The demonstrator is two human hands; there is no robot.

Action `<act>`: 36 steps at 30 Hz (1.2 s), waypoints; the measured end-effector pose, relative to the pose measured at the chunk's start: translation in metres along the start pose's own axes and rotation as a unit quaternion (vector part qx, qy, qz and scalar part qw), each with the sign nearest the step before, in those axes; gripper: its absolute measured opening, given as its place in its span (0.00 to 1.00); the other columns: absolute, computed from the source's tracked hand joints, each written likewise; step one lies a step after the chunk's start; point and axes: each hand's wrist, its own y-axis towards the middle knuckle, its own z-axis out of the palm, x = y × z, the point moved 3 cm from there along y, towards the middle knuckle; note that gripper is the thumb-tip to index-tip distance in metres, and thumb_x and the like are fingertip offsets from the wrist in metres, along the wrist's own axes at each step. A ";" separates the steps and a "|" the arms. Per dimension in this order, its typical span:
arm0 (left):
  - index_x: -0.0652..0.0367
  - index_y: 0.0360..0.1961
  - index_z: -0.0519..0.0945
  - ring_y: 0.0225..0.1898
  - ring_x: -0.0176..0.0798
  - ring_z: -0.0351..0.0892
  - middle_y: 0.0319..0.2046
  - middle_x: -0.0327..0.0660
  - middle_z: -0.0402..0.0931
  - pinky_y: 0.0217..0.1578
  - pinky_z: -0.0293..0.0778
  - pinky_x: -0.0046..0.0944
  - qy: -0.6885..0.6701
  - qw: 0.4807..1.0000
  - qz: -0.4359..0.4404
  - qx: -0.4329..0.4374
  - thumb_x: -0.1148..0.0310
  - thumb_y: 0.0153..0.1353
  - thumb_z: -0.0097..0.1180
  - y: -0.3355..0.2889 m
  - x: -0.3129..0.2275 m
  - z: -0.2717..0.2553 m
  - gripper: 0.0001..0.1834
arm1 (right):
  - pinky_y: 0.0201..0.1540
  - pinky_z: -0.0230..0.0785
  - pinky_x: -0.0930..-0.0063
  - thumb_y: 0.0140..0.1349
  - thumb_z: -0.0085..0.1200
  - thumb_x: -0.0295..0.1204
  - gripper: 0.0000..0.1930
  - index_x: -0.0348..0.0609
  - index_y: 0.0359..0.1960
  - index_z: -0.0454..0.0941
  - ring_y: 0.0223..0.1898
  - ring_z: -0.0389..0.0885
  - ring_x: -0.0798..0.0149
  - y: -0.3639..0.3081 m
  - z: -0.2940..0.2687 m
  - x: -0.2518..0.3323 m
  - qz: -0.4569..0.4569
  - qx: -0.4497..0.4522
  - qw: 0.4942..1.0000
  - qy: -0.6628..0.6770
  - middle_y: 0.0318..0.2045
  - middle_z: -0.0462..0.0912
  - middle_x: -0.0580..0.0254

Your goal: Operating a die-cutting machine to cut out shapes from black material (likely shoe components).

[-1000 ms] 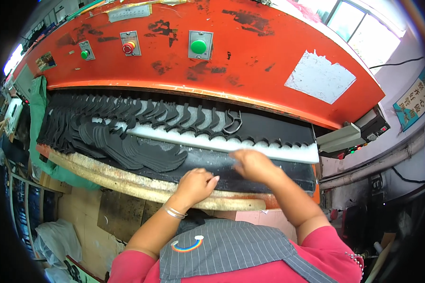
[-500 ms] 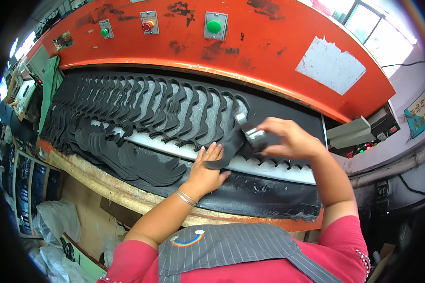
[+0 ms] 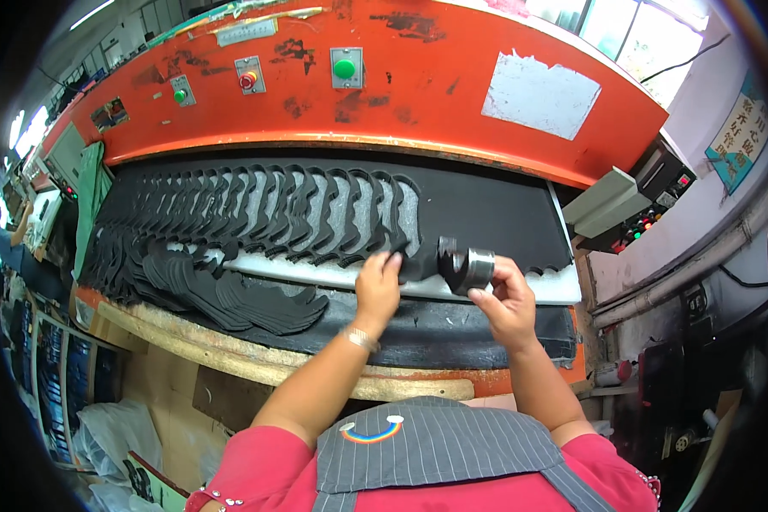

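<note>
My right hand (image 3: 512,311) grips a curved metal cutting die (image 3: 480,268) between thumb and fingers, raised over the near edge of a black foam sheet (image 3: 486,209). My left hand (image 3: 377,294) is closed on a blurred black foam piece (image 3: 418,266), just left of the die. Behind both hands, the sheet is cut into a row of wavy strips (image 3: 294,200) with pale backing showing through the gaps. A fanned stack of cut foam pieces (image 3: 230,294) lies to the left of my left hand.
An orange press beam (image 3: 427,85) spans the far side, carrying a green button (image 3: 344,68) and a red button (image 3: 247,79). A white board edge (image 3: 316,271) runs under the sheet. The worn wooden table edge (image 3: 230,358) is nearest me. A control box (image 3: 657,192) stands at right.
My right hand has lifted and turned the die, bringing it nearer me. My left hand has come off the near board edge and now holds the black piece. The view has shifted slightly.
</note>
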 end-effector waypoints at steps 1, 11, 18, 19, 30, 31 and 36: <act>0.64 0.37 0.80 0.35 0.50 0.80 0.30 0.50 0.77 0.36 0.73 0.40 0.047 0.997 0.056 -0.004 0.72 0.62 0.53 -0.017 -0.027 -0.007 0.08 | 0.58 0.62 0.70 0.56 0.59 0.20 0.15 0.34 0.47 0.75 0.53 0.72 0.62 -0.006 -0.002 0.009 0.000 -0.011 1.000 0.007 0.50 0.73 0.54; 0.63 0.53 0.74 0.42 0.29 0.75 0.42 0.40 0.77 0.45 0.72 0.34 -0.409 0.885 -0.172 0.141 0.62 0.70 0.48 -0.096 -0.080 -0.043 0.17 | 0.53 0.67 0.71 0.60 0.61 0.29 0.16 0.36 0.47 0.77 0.50 0.74 0.61 -0.051 0.055 0.040 0.109 0.091 0.989 0.044 0.49 0.75 0.52; 0.65 0.58 0.69 0.47 0.26 0.70 0.46 0.37 0.74 0.49 0.69 0.29 -0.509 0.824 -0.178 0.173 0.57 0.72 0.44 -0.110 -0.093 -0.049 0.23 | 0.44 0.73 0.68 0.45 0.72 0.31 0.20 0.37 0.38 0.79 0.40 0.81 0.56 -0.039 0.064 0.064 0.021 0.122 0.972 -0.200 0.40 0.80 0.51; 0.65 0.60 0.67 0.49 0.27 0.69 0.48 0.37 0.72 0.50 0.67 0.29 -0.485 0.835 -0.159 0.205 0.57 0.71 0.46 -0.109 -0.095 -0.046 0.24 | 0.42 0.74 0.68 0.45 0.72 0.33 0.19 0.37 0.37 0.80 0.38 0.81 0.55 -0.034 0.066 0.073 0.032 0.143 0.964 -0.223 0.39 0.80 0.51; 0.64 0.56 0.69 0.40 0.29 0.77 0.43 0.40 0.78 0.42 0.75 0.33 -0.466 0.836 -0.196 0.213 0.57 0.71 0.47 -0.097 -0.104 -0.016 0.22 | 0.58 0.62 0.61 0.61 0.54 0.28 0.14 0.38 0.48 0.77 0.53 0.73 0.50 -0.043 0.047 0.080 0.021 0.185 0.956 -0.228 0.48 0.77 0.51; 0.64 0.55 0.67 0.37 0.33 0.78 0.36 0.39 0.77 0.46 0.76 0.40 -0.453 0.845 -0.233 0.160 0.57 0.71 0.44 -0.096 -0.104 -0.016 0.21 | 0.58 0.62 0.61 0.61 0.54 0.28 0.14 0.38 0.48 0.77 0.53 0.73 0.50 -0.048 0.042 0.078 0.023 0.184 0.956 -0.228 0.48 0.77 0.51; 0.64 0.47 0.70 0.18 0.30 0.67 0.16 0.33 0.65 0.36 0.79 0.46 -0.562 0.797 -0.217 -0.043 0.58 0.72 0.43 -0.056 -0.059 -0.057 0.18 | 0.54 0.65 0.68 0.65 0.52 0.34 0.16 0.35 0.48 0.69 0.46 0.76 0.64 -0.046 -0.012 0.086 0.088 -0.072 0.992 0.046 0.42 0.80 0.50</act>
